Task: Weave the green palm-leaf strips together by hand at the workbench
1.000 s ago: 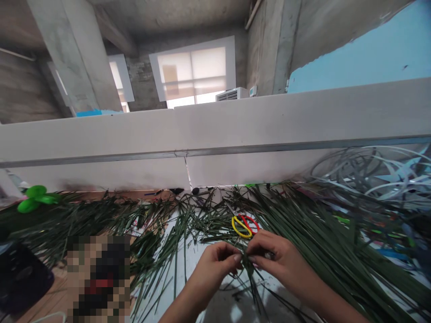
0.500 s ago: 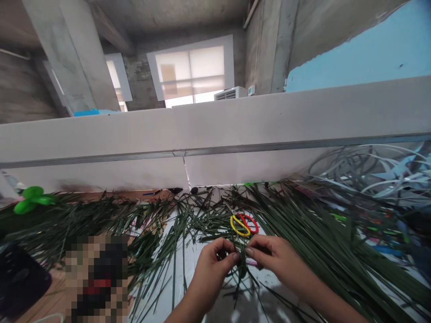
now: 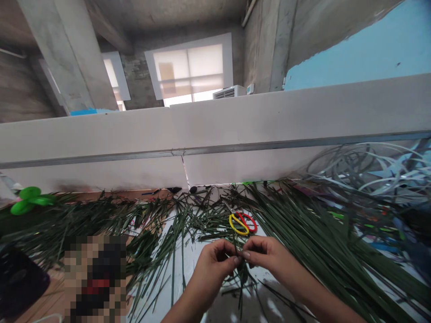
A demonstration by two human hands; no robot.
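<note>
Low in the view, both hands meet over the white tabletop (image 3: 195, 258) with their fingertips nearly touching. My left hand (image 3: 218, 262) pinches some dark green leaf strips (image 3: 241, 273), which hang below the fingers in a small knotted bunch. From the other side my right hand (image 3: 262, 253) is closed on the same strips, thumb and forefinger together. Fingers partly cover the spot where the strips cross. Just beyond the hands lie scissors (image 3: 240, 223) with one yellow and one red handle, their blades pointing away over leaf scraps.
Long green leaves (image 3: 313, 233) spread across the right side, and cut leaf pieces (image 3: 161, 237) cover the left. A low white partition (image 3: 215, 125) runs behind. Coiled pale strips (image 3: 363, 166) lie far right; a green balloon-like object (image 3: 30, 200) and a dark object (image 3: 20, 280) stand left.
My right hand has moved slightly left, so its fingertips now meet those of my left hand at the strips. The pale pink item beneath is now covered.
</note>
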